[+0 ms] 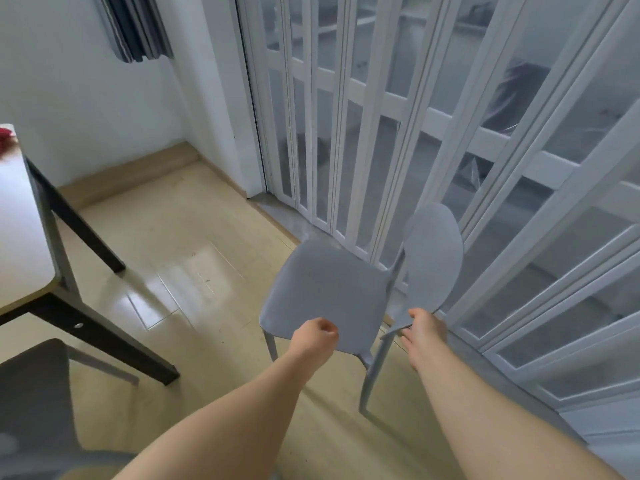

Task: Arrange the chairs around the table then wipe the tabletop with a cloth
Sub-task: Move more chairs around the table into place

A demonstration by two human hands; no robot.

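both hands grasp a grey moulded plastic chair (325,292) beside the white folding door (433,140): the left hand (317,336) clamps the seat's near edge, the right hand (424,327) grips the backrest's lower end. the white worktop with black legs (20,237) stands well apart at the left.

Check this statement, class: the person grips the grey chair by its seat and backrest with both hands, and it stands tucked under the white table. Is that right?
Not quite. The head view shows both hands, left hand and right hand, on the grey chair, but it stands beside the folding door, well apart from the white table.
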